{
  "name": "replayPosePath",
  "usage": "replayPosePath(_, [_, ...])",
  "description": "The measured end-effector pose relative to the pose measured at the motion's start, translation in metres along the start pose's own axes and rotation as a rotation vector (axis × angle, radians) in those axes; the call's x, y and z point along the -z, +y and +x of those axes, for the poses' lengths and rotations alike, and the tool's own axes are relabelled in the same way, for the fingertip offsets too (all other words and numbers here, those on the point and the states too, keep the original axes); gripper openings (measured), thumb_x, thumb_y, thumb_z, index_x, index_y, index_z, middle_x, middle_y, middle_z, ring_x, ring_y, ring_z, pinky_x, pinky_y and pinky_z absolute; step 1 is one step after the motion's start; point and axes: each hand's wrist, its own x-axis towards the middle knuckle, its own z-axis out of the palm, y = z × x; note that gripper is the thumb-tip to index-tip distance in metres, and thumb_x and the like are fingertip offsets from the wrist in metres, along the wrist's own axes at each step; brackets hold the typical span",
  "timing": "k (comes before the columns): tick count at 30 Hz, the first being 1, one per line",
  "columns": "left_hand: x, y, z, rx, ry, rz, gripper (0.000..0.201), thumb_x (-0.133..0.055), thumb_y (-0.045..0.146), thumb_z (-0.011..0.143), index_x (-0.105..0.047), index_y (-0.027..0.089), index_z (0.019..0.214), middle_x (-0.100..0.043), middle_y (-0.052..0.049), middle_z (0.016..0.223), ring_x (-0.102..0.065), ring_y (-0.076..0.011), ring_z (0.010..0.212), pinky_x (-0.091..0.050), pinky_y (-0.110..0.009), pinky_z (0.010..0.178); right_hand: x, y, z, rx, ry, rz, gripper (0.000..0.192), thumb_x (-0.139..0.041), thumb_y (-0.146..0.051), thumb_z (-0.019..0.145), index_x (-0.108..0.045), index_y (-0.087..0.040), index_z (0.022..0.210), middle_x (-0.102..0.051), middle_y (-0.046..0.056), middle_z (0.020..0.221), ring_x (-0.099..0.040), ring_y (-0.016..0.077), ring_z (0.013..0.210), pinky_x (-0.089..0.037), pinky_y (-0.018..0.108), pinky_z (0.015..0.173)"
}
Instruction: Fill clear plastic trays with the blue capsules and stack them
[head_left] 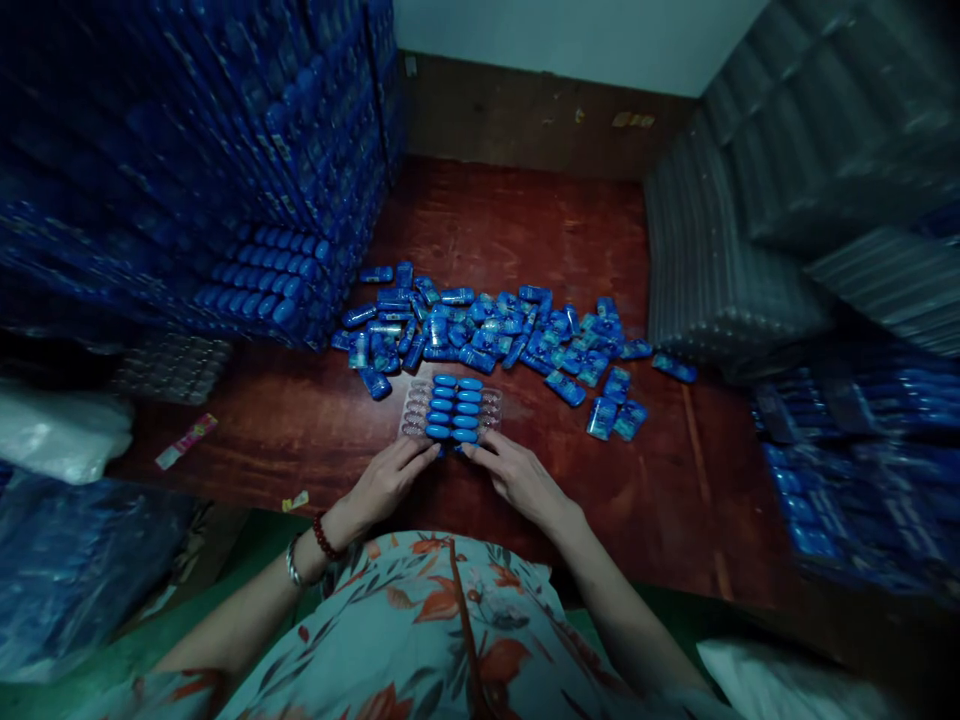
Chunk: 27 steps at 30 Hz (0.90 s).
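Observation:
A clear plastic blister tray (492,408) lies on the table in front of me, with two columns of glossy blue oval-ended containers (442,405) in its middle. Its outer pockets on both sides hold nothing blue. At the tray's near edge my left hand (386,482) has its thumb and fingers closed on a small blue container, mostly hidden by the fingertips. Mirroring it, my right hand (527,480) pinches another blue container at the near right corner. Beyond the tray lies a loose heap of small blue packs (480,330).
Tall stacks of filled blue trays (262,270) rise at the left, and stacked clear trays (720,260) at the right. More blue packs (817,500) sit at the right edge. A white plastic bag (60,435) and a pink strip (186,442) are at the left.

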Motion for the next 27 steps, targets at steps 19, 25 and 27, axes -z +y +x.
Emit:
replayPosePath(19, [-0.018, 0.010, -0.015, 0.113, 0.160, 0.073, 0.042, -0.045, 0.012, 0.089, -0.051, 0.028, 0.126, -0.059, -0.010, 0.110, -0.054, -0.0203, 0.098, -0.045, -0.035, 0.080, -0.042, -0.040, -0.009, -0.235, 0.213, -0.173, 0.047, -0.044, -0.012, 0.089, -0.049, -0.032, 0.131, -0.059, 0.007, 0.105, -0.060, 0.0169, 0.087, -0.049, 0.029, 0.078])
replayPosePath(25, [-0.015, -0.006, -0.010, 0.394, 0.339, -0.071, 0.042, -0.047, 0.018, 0.090, -0.044, 0.025, 0.131, -0.057, -0.008, 0.109, -0.055, -0.0188, 0.099, -0.047, -0.034, 0.086, -0.007, 0.029, -0.032, -0.497, 0.643, -0.064, 0.035, -0.039, -0.028, 0.093, -0.056, -0.020, 0.122, -0.059, 0.010, 0.103, -0.057, 0.0197, 0.096, -0.046, 0.033, 0.087])
replayPosePath(27, [-0.011, -0.027, -0.003, 0.559, 0.441, -0.049, 0.033, -0.046, 0.024, 0.091, -0.050, 0.022, 0.123, -0.055, -0.009, 0.107, -0.055, -0.0190, 0.097, -0.048, -0.034, 0.084, 0.010, 0.068, -0.036, -0.664, 0.709, -0.218, 0.041, -0.036, -0.037, 0.092, -0.059, -0.014, 0.117, -0.058, 0.014, 0.098, -0.055, 0.0260, 0.095, -0.044, 0.042, 0.087])
